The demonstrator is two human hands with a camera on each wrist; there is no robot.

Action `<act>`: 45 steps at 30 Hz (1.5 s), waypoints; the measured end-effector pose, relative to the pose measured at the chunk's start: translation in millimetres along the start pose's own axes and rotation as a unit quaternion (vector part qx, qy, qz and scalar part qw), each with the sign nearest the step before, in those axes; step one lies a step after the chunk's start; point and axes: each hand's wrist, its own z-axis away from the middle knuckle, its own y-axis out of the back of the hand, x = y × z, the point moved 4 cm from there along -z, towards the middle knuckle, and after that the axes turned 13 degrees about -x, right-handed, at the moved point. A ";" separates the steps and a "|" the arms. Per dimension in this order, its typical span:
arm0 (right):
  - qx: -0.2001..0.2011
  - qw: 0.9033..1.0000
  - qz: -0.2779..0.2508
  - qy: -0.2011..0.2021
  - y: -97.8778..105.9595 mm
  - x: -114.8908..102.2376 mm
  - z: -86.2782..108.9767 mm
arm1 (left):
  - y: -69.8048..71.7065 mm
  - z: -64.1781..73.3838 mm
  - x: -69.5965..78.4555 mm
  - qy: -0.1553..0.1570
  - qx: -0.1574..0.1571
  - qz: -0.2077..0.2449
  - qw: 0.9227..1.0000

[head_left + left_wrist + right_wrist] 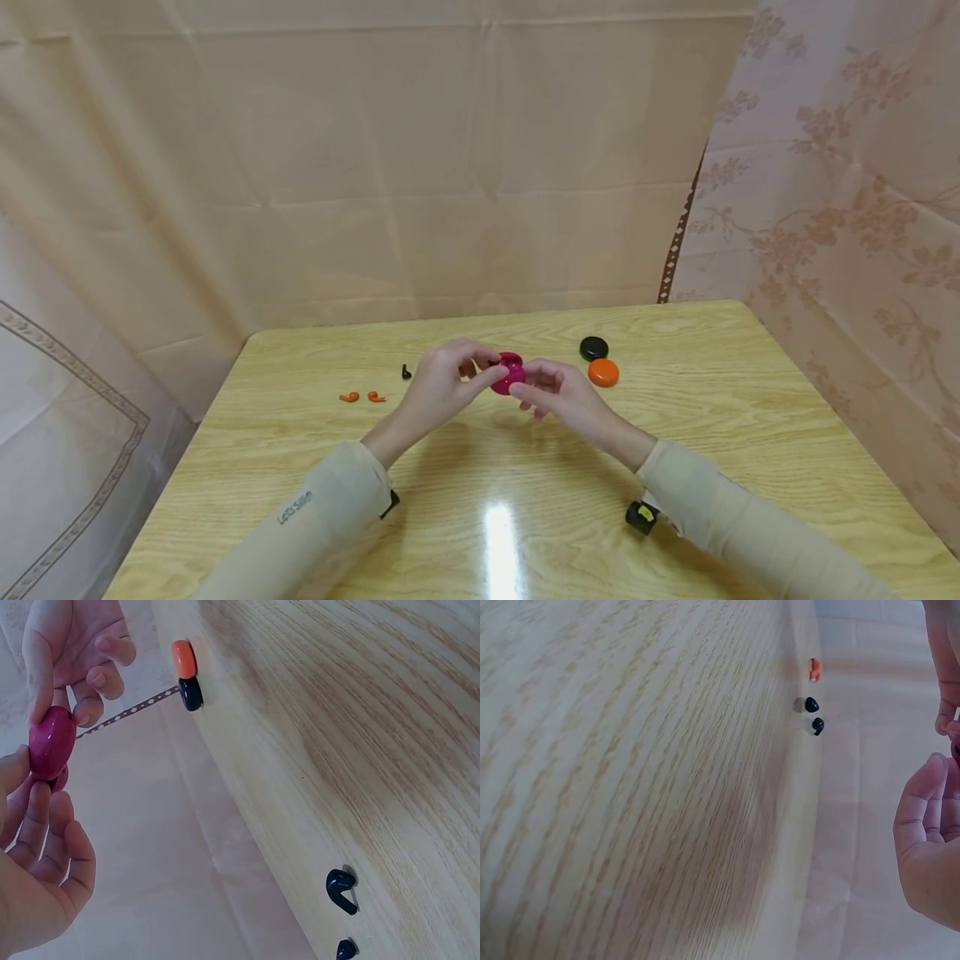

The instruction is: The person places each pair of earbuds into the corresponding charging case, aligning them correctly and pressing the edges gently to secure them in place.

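Holding pink case [514, 379] (lid up), left grip [444, 382], right grip [564, 395]

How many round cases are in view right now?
3: the pink case held by the left hand and right hand; the black case and orange case side by side on the table, toward the right.

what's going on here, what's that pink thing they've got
A person's left hand and right hand hold an open pink case above the table. Orange earbuds and black earbuds lie toward the left; a black case and an orange case sit together on the right.
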 end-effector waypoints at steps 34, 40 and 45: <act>0.003 1.000 -0.018 -0.012 0.8 -0.5 -0.6 | -14.9 18.1 -21.4 0.117 -0.144 0.153 0.971; 0.003 1.000 -0.015 -0.024 -1.5 0.7 -1.1 | -18.0 17.9 -21.7 0.115 -0.136 0.148 0.973; 0.000 1.000 -0.014 -0.025 -1.6 0.0 -0.1 | -18.3 17.7 -20.3 0.120 -0.137 0.152 0.972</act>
